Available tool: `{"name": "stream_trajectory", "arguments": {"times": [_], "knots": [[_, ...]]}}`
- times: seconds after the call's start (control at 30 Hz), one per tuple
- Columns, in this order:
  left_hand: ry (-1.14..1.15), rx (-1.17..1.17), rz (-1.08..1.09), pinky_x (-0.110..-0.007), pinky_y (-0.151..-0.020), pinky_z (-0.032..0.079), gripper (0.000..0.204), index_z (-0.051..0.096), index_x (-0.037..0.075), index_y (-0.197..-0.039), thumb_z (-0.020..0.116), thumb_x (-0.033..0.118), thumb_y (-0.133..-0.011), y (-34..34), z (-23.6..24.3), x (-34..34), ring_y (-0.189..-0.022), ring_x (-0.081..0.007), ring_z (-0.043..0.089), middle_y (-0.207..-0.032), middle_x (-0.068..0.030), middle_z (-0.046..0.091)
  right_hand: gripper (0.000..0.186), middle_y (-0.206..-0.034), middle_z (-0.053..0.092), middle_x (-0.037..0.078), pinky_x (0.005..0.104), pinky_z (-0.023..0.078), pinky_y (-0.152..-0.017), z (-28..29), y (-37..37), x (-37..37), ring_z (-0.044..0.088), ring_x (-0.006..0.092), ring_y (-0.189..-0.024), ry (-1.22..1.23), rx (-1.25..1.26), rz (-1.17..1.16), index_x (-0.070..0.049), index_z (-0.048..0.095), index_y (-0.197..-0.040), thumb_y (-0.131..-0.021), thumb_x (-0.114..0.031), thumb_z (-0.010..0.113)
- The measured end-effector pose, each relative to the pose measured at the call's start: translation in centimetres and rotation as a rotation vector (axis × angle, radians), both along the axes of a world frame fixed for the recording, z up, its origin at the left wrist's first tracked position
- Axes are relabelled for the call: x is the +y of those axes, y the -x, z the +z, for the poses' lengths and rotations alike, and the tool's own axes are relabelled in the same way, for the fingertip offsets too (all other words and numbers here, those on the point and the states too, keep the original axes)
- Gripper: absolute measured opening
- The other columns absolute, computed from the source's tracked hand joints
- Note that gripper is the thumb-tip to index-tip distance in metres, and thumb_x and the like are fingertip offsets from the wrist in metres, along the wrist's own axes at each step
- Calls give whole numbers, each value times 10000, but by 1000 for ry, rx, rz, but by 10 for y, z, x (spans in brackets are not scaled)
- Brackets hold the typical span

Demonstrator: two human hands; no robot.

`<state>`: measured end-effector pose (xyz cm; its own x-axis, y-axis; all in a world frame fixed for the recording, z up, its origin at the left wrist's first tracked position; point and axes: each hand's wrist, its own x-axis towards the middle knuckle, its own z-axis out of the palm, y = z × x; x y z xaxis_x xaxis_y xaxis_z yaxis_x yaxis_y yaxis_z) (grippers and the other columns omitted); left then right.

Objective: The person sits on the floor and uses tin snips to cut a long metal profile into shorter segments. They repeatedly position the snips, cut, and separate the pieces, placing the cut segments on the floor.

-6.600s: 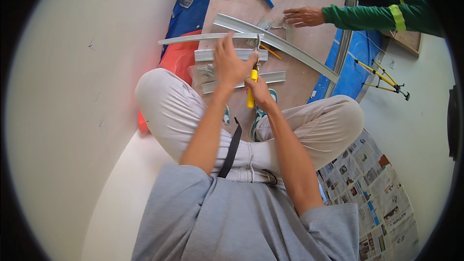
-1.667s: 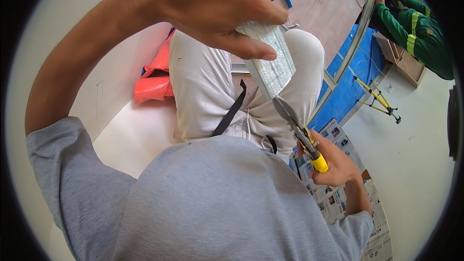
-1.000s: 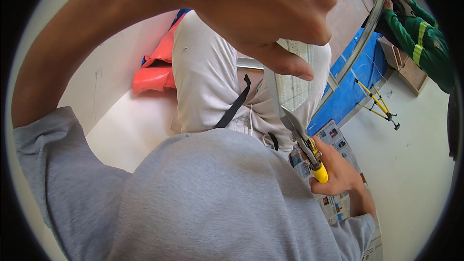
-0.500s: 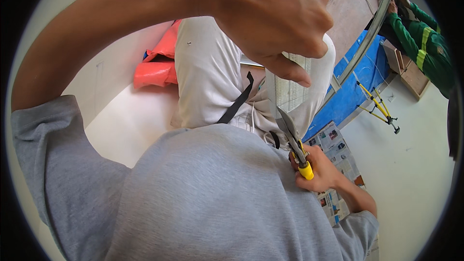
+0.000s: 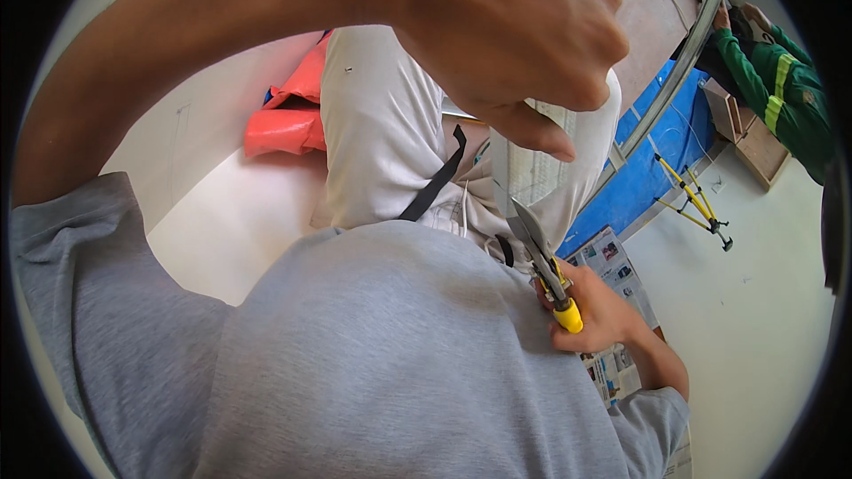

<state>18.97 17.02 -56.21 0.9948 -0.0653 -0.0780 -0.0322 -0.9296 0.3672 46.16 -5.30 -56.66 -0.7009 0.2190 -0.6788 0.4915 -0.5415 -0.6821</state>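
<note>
My left hand point(image 5: 524, 31) reaches across the top, close in front of me, with its fingers curled and the thumb pointing down. Under the thumb runs a pale, textured strip point(image 5: 535, 155), which looks like thin metal; the fingers' far side is hidden. My right hand point(image 5: 599, 306) is closed on yellow-handled tin snips point(image 5: 546, 266), held low by my right hip. Their blades point up toward the strip's near end and look a little parted. Whether they touch the strip I cannot tell.
A long metal channel point(image 5: 661, 106) curves down the right over a blue sheet point(image 5: 643, 168). Newspaper point(image 5: 612, 257) lies by my right arm. Farther right are a yellow tripod point(image 5: 697, 200), a wooden box point(image 5: 761, 151) and a person in green point(image 5: 781, 80). Red bags point(image 5: 288, 129) lie at left.
My left hand has shifted slightly right and up, covering a small blue thing seen beside it before. The right hand and snips have moved only slightly, still gripped.
</note>
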Motion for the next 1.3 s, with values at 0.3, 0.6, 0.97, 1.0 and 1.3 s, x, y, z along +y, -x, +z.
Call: {"name": "stream_trajectory", "arguments": {"times": [0.3,0.6,0.97,1.0,1.3], "knots": [[-6,-178,-34,-339,-524,554,538,603,34,-542,561,283,-1017,10,-1,-16,-453,-147,600,-483,-67,530,317,-693,568,81,354,467,-621,3,-4,-15,547,185,-639,37,-126,-35,-2,546,-942,-710,-90,743],[-9,-97,-81,-332,-473,494,508,566,46,-515,524,213,-992,2,-12,-21,-403,-135,515,-468,-52,510,369,-745,562,67,337,476,-667,-8,-1,-23,519,173,-683,40,-72,-38,1,558,-1035,-708,-93,702],[-183,-274,-53,-322,-466,470,522,575,23,-570,499,248,-1035,12,12,-13,-400,-132,501,-485,-55,536,509,-900,547,58,334,479,-770,-18,1,-16,542,177,-839,131,138,-48,-31,518,-1159,-688,-134,685],[-140,-265,-48,-324,-472,476,532,585,14,-586,495,263,-1048,12,11,-14,-405,-139,511,-492,-61,545,503,-888,550,40,324,470,-756,-17,3,-15,538,166,-822,165,138,-62,-46,533,-1131,-664,-151,689],[-155,-282,-87,-331,-497,485,562,605,4,-626,520,346,-1064,15,4,-20,-439,-167,556,-531,-85,584,357,-797,571,16,317,469,-688,-14,7,-11,548,147,-731,208,143,-37,-59,562,-1002,-691,-157,710]]}}
